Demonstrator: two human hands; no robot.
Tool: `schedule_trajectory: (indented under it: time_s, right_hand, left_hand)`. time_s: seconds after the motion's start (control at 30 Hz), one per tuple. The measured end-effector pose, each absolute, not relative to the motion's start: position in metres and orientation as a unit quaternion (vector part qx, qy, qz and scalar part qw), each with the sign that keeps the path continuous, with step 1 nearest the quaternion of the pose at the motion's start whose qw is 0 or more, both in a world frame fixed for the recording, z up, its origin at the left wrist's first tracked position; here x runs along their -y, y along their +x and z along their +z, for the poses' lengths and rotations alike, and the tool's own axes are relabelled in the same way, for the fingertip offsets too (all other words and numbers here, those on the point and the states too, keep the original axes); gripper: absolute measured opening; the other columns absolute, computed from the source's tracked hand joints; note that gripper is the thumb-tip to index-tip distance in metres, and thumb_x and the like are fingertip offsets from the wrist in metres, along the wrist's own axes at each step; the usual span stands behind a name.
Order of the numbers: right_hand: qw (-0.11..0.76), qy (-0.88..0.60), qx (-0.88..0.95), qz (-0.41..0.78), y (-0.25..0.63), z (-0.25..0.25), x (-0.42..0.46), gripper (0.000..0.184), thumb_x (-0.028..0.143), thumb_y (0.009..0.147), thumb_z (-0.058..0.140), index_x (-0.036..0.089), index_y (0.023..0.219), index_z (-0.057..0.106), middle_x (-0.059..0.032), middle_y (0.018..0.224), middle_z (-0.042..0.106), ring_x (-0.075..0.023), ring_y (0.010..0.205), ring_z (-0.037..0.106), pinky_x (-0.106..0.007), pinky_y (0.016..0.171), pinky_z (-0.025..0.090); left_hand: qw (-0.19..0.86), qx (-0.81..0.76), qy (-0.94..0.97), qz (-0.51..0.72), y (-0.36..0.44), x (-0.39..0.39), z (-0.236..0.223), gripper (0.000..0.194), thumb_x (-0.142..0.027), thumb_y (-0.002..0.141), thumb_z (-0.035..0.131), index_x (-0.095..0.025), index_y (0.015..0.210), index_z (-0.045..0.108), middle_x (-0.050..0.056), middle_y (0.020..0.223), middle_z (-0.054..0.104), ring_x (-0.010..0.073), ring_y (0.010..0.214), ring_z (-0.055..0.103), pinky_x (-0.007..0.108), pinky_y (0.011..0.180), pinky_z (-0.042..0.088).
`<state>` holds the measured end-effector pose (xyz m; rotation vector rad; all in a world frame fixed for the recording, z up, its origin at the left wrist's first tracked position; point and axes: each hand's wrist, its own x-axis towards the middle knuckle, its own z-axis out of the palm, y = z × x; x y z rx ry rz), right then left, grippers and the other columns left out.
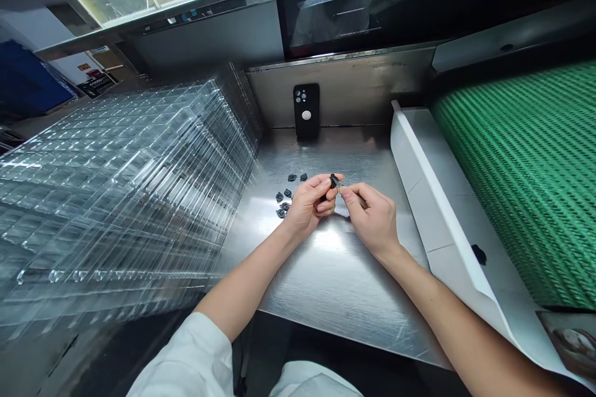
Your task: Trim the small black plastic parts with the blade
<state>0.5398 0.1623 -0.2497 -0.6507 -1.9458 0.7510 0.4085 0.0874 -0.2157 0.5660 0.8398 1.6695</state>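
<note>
My left hand point(310, 203) is closed, pinching a small black part point(333, 181) between thumb and fingers above the metal table. Close beside it, my right hand point(372, 214) is closed too, with thumb and forefinger pressed together at the edge of that part. A tiny thin piece shows at the right fingertips, too small to name. Several small black round parts point(285, 205) lie loose on the table just left of my left hand.
Stacked clear plastic trays point(139, 186) fill the left side. A phone in a black case point(306, 124) leans against the back panel. On the right, a white guard rail point(423, 198) borders a green mesh conveyor belt point(526, 155). One black piece point(478, 254) rests beside the belt.
</note>
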Motion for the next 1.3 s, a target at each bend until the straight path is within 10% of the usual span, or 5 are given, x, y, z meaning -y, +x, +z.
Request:
schedule_trajectory:
  time_s: [0.87, 1.03, 1.3]
  right_hand:
    - [0.497, -0.282, 0.740, 0.354, 0.538, -0.249, -0.163, 0.029, 0.039, 0.099, 0.061, 0.023, 0.075, 0.060, 0.0010, 0.067, 0.055, -0.0187, 0.063, 0.050, -0.033, 0.064, 0.039]
    - [0.506, -0.237, 0.761, 0.330, 0.538, -0.245, -0.159, 0.017, 0.033, 0.099, 0.063, 0.023, 0.086, 0.067, -0.0009, 0.077, 0.063, -0.0196, 0.069, 0.056, -0.033, 0.066, 0.043]
    - [0.435, -0.216, 0.816, 0.314, 0.533, -0.258, -0.158, 0.016, 0.025, 0.093, 0.062, 0.024, 0.106, 0.070, -0.0024, 0.100, 0.071, -0.0221, 0.087, 0.066, -0.034, 0.075, 0.048]
  left_hand:
    - [0.560, -0.380, 0.233, 0.698, 0.414, -0.095, -0.236, 0.033, -0.036, 0.084, 0.079, -0.016, 0.103, 0.061, -0.003, 0.070, 0.057, 0.0053, 0.043, 0.040, 0.017, 0.040, 0.024]
    - [0.535, -0.358, 0.128, 0.755, 0.415, -0.098, -0.237, 0.004, -0.019, 0.097, 0.058, -0.015, 0.096, 0.056, 0.006, 0.085, 0.070, 0.0134, 0.070, 0.067, 0.026, 0.069, 0.055]
    - [0.549, -0.331, 0.073, 0.763, 0.420, -0.096, -0.231, 0.014, -0.016, 0.103, 0.044, -0.017, 0.094, 0.055, 0.014, 0.113, 0.075, 0.0206, 0.104, 0.073, 0.036, 0.097, 0.053]
